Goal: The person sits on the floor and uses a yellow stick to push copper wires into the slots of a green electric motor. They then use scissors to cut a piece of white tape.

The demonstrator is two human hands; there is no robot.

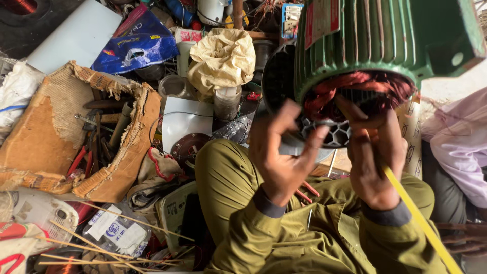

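A green ribbed electric motor housing (pixel 365 40) stands in front of me, its open end showing reddish copper windings (pixel 355 86). My left hand (pixel 281 152) is raised just below the opening, fingers spread and curled, touching the lower rim. My right hand (pixel 373 157) reaches into the windings with its fingers and grips a yellow strip (pixel 421 218) that runs down to the lower right. My olive sleeves and knee fill the lower middle.
A torn cardboard box (pixel 61 137) with pliers and tools lies at the left. A blue bag (pixel 137 45), a crumpled yellow cloth (pixel 223 58), jars and thin sticks (pixel 101 243) clutter the floor. Another person's pale sleeve (pixel 461 142) is at the right.
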